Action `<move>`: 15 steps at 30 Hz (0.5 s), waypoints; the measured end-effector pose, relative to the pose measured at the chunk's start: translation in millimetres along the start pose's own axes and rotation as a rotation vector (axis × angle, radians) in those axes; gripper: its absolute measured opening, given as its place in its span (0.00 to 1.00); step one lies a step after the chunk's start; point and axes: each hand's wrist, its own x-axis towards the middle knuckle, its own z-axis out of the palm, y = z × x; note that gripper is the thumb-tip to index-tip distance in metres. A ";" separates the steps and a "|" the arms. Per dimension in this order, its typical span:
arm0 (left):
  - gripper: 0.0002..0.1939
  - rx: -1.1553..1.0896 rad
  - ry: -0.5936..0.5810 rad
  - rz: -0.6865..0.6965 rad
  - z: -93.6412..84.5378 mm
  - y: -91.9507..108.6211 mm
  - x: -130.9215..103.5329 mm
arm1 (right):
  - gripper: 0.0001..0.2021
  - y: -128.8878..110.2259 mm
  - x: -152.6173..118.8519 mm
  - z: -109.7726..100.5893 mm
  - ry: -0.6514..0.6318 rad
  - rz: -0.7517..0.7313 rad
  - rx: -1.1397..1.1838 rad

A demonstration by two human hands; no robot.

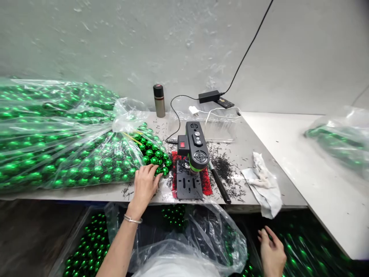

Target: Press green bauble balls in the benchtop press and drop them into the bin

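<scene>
Shiny green balls point(155, 154) spill from the mouth of a large clear plastic bag point(123, 125) on the left of the table. My left hand point(146, 182) reaches to the front of this spill, its thumb and fingers closed around a green ball point(158, 170). Low on the right, my right hand point(271, 252) hangs off the table's front edge, fingers loosely bent and apart, with nothing visible in them. Between the hands stands a small black machine point(197, 144) with a red switch, above a slotted black plate point(189, 184).
Black scraps point(223, 167) and a black-handled tool point(220, 186) lie beside the machine. A crumpled white cloth point(263, 186) overhangs the front edge. Behind are a flask point(159, 102), a power adapter point(209, 96) and cables. Below, an open plastic bag point(219, 234) sits among green balls point(88, 242).
</scene>
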 end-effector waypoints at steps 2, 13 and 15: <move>0.14 0.045 -0.063 0.009 1.5 -0.2 2.4 | 0.35 -19.5 -4.2 -0.9 -0.028 0.050 0.069; 0.17 0.046 -0.128 0.058 9.0 -0.3 2.9 | 0.37 -64.0 -45.5 14.0 -0.158 0.015 0.284; 0.17 0.050 -0.112 0.058 8.1 3.5 0.7 | 0.34 -74.2 -54.5 17.1 -0.184 -0.040 0.305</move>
